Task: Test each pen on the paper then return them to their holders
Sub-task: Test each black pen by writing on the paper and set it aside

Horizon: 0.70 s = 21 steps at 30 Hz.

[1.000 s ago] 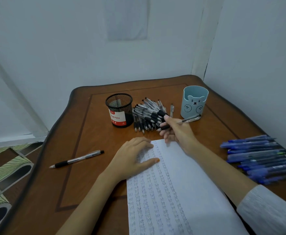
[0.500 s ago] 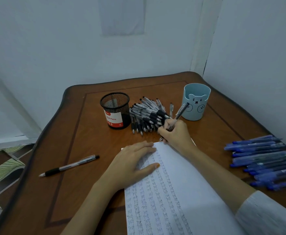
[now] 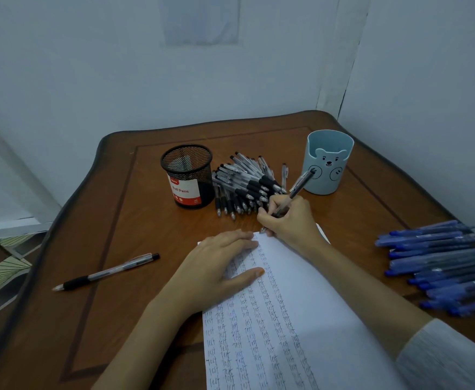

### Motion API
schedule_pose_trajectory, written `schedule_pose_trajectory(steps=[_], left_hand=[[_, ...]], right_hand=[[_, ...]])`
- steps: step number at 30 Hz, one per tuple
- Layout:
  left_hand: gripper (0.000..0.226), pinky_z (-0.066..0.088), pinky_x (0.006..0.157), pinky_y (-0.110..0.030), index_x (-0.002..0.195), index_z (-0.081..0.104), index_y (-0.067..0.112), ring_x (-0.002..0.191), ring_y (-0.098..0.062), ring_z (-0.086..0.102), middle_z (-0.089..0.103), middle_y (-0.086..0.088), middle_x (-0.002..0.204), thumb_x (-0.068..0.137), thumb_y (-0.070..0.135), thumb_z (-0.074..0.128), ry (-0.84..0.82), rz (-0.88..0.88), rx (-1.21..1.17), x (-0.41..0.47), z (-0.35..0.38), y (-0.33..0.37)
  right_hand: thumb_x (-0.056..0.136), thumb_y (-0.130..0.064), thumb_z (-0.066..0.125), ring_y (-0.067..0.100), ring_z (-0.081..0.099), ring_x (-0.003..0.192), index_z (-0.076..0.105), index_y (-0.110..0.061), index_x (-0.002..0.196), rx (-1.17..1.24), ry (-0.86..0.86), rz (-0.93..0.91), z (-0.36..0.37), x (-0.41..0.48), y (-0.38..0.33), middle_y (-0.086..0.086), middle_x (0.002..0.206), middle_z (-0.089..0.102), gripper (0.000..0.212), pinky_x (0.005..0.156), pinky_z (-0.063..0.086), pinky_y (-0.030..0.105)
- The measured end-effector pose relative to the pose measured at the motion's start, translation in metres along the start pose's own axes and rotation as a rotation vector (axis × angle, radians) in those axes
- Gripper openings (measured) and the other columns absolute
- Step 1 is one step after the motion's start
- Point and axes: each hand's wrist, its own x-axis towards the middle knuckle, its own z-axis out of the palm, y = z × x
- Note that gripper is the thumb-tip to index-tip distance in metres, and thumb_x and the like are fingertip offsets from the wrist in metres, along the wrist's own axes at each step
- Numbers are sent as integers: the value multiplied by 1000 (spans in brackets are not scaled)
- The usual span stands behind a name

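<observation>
Our right hand (image 3: 290, 220) grips a black-grip pen (image 3: 297, 190), its tip at the top edge of the paper (image 3: 301, 305). Our left hand (image 3: 216, 271) lies flat, fingers straight, pressing that sheet, with the black mesh holder (image 3: 187, 175) and blue bear holder (image 3: 329, 161) beyond.

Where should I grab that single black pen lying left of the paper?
Take the lone pen by its black rubber grip, pinching across the barrel from straight above. It lies flat on the table with bare wood either side.

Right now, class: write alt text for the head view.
A right hand holds a pen to the top of a handwriting-covered paper; the left hand rests flat on it. Mesh holder, blue cup and loose pens lie beyond.
</observation>
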Motion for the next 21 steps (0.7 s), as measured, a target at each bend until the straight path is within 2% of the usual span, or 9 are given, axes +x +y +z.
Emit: schedule_pose_trajectory(steps=[7, 12, 15, 21], left_hand=[[64, 23, 110, -22, 137, 43, 38, 134, 8, 25, 35, 24, 145, 85, 73, 32, -15, -5, 5, 0, 0, 1], [66, 24, 111, -23, 138, 41, 38, 134, 8, 24, 34, 24, 146, 84, 74, 29, -29, -8, 8, 0, -1, 1], [66, 24, 111, -24, 138, 42, 38, 134, 8, 25, 34, 24, 146, 84, 74, 29, -25, -5, 8, 0, -1, 1], [67, 22, 111, -22, 138, 41, 38, 135, 8, 24, 34, 24, 146, 84, 74, 28, -30, -5, 11, 0, -2, 2]], right_hand=[[82, 6, 61, 14, 54, 38, 43, -9, 54, 3, -7, 2, 0, 0, 0, 10, 46, 44, 36, 45, 45, 25], [80, 7, 61, 16, 54, 38, 42, -9, 53, 4, 13, 7, -1, 1, 0, 13, 47, 44, 37, 45, 43, 25], [82, 5, 62, 18, 55, 39, 42, -5, 55, 1, 6, -1, -1, 0, -1, 22, 49, 43, 35, 45, 43, 26], [79, 7, 62, 21, 54, 40, 41, -8, 54, 34, 39, 32, -3, 1, -1, 12, 49, 40, 36, 47, 41, 33]])
